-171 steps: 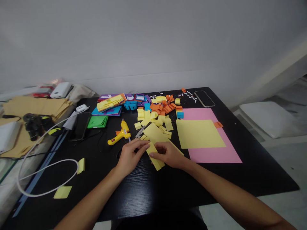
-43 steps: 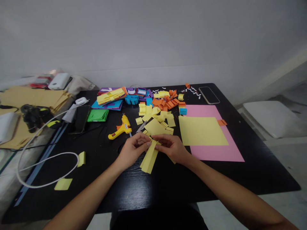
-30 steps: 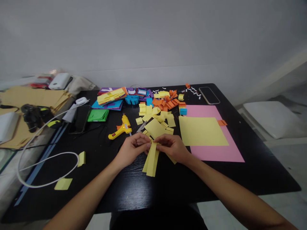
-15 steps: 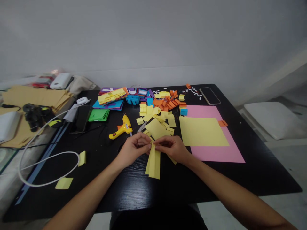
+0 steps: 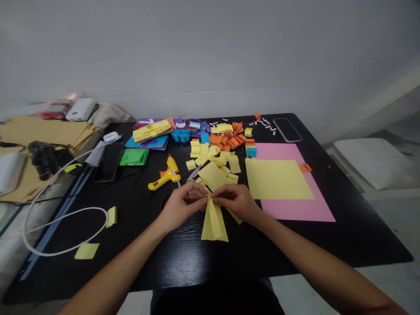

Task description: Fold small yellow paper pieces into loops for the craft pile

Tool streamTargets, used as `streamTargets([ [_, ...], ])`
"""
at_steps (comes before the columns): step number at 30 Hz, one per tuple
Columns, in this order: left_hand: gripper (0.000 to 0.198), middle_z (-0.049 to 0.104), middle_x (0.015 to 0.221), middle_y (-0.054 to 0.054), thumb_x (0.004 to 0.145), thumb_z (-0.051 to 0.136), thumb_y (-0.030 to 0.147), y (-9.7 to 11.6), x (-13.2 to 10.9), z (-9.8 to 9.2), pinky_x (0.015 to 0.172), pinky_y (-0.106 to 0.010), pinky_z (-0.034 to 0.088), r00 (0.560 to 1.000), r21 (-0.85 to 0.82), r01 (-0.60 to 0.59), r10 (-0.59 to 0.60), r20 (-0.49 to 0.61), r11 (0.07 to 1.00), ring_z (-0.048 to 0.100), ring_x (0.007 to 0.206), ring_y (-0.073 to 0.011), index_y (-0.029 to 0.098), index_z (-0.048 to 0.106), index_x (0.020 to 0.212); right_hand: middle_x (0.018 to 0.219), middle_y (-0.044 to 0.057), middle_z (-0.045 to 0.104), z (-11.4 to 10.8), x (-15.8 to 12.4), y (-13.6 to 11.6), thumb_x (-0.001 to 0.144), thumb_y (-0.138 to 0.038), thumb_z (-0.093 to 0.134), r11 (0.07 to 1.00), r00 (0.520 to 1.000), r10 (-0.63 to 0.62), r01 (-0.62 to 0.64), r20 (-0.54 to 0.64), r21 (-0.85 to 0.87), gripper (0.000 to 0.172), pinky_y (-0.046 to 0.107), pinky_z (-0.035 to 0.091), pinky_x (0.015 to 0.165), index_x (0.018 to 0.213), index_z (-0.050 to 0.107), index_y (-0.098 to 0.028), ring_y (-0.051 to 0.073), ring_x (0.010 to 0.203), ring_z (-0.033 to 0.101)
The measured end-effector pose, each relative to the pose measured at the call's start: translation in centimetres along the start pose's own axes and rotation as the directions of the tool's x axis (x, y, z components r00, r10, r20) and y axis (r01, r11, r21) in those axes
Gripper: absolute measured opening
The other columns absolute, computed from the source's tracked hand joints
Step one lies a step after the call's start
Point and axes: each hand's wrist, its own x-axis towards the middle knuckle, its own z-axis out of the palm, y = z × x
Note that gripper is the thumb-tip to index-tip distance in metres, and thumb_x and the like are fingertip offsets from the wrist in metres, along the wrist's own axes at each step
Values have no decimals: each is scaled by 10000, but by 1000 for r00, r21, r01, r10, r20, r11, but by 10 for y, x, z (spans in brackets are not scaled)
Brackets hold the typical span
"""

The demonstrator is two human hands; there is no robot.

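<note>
A strip of folded yellow paper (image 5: 215, 223) hangs from my fingertips, pinched at its top and fanned out toward me. My left hand (image 5: 185, 203) grips its upper end from the left, thumb against fingers. From the right, my right hand (image 5: 238, 201) pinches the same end. Just beyond my fingers lies a square yellow sheet (image 5: 212, 175), among several small folded yellow paper pieces (image 5: 203, 151). The scissors (image 5: 193, 173) rest partly under these pieces. A yellow glue gun (image 5: 166, 174) lies left of them on the black table.
To the right, a large yellow sheet (image 5: 278, 179) overlaps a pink sheet (image 5: 298, 210). Orange folded pieces (image 5: 226, 141) and stacked coloured paper (image 5: 152, 133) sit at the back. A white cable (image 5: 65, 253) loops at left, and a phone (image 5: 287, 130) lies far right.
The lower end of the yellow paper strip has swung right and spread wider. Both hands keep their pinch in nearly the same spot.
</note>
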Motion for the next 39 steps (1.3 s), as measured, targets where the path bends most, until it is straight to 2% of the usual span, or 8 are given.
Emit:
streamTargets([
  [7, 252, 711, 748, -6, 844, 813, 318, -1, 0, -1, 640, -244, 606, 1000, -2, 14, -14, -3, 1000, 704, 641, -121, 147, 656, 941, 766, 39, 802, 3, -1, -3, 747, -387, 886, 1000, 1000, -20, 20, -15, -1, 210, 277, 588, 652, 809, 819, -198, 166, 681, 718],
  [14, 213, 697, 704, 2, 848, 801, 286, -1, 0, -2, 623, -225, 567, 1000, 61, -5, 6, -9, 998, 680, 631, -116, 149, 661, 930, 849, 43, 816, 6, -3, 0, 757, -393, 875, 999, 1000, 8, -7, -23, 48, 238, 311, 627, 736, 895, 824, -206, 185, 761, 754],
  [18, 178, 700, 718, 0, 868, 779, 268, -2, -1, -1, 632, -209, 557, 999, 69, -41, 42, -18, 997, 670, 640, -104, 148, 669, 941, 817, 41, 810, 6, -4, 0, 772, -387, 863, 1000, 999, -12, 13, -38, 27, 194, 308, 610, 716, 857, 831, -215, 183, 738, 737],
  [21, 141, 709, 742, -8, 891, 754, 258, -3, -3, -1, 656, -210, 561, 995, 148, -92, 96, -22, 985, 674, 665, -107, 152, 682, 949, 812, 43, 805, 6, -4, -1, 781, -395, 857, 999, 999, -17, 18, -32, 42, 204, 296, 592, 697, 852, 824, -207, 175, 720, 723],
  [27, 113, 738, 859, -40, 947, 676, 228, -1, -8, -2, 713, -241, 581, 973, 366, -229, 224, 57, 902, 699, 740, -134, 169, 684, 1043, 829, 44, 788, 5, -3, -2, 798, -437, 841, 998, 1000, 8, -8, -3, 66, 268, 283, 566, 690, 882, 801, -186, 169, 737, 709],
  [32, 281, 723, 882, -27, 920, 685, 167, 0, -10, -4, 756, -250, 577, 933, 478, -360, 318, 169, 802, 686, 774, -138, 194, 659, 1199, 843, 41, 784, 5, -4, 0, 806, -421, 830, 998, 1000, 18, -19, 18, 62, 252, 285, 557, 692, 895, 789, -189, 170, 747, 704],
  [36, 265, 697, 857, -17, 917, 690, 171, -1, -9, -6, 741, -250, 565, 903, 570, -422, 383, 195, 705, 662, 761, -139, 207, 690, 1180, 833, 39, 779, 6, -5, -1, 816, -399, 820, 999, 1000, 25, -26, 15, 36, 240, 282, 548, 686, 905, 788, -178, 166, 739, 701],
  [39, 213, 701, 869, -18, 934, 675, 172, -3, -8, -6, 740, -248, 559, 896, 596, -430, 402, 189, 678, 660, 765, -139, 219, 707, 1139, 855, 42, 788, 5, -5, -1, 807, -374, 825, 998, 999, 23, -25, 25, 64, 225, 293, 567, 716, 916, 791, -180, 174, 769, 719],
])
